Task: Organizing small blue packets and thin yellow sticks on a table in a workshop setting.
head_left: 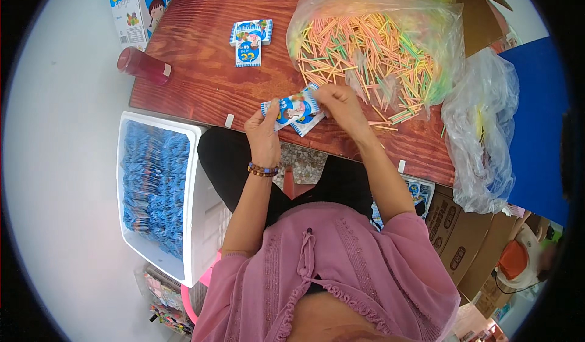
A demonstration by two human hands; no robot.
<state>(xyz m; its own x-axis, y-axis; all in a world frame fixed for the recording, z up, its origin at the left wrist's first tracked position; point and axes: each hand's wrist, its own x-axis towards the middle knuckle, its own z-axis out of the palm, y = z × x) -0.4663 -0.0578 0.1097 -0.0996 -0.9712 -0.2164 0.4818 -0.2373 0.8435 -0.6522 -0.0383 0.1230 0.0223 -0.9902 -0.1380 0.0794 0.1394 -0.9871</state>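
Note:
Above the near edge of the table, small blue-and-white candy packets (291,113) overlap between my two hands. My left hand (262,133), with a beaded bracelet at the wrist, pinches their left end between thumb and fingers. At the upper right end, the fingers of my right hand (343,108) close on a packet's corner; my knuckles partly hide that grip. Farther back lie a few more candy packets (248,52), stacked on one another. To the right, a clear plastic bag (451,31) lies open, full of thin pink, yellow and green sticks (372,49).
A white bin (193,202) packed with blue packets stands at my left. A pink bottle (145,66) lies on the red-brown wooden table (195,49). Crumpled plastic (481,135) hangs over the right edge beside a blue panel (539,128). Cardboard boxes (466,238) stand lower right.

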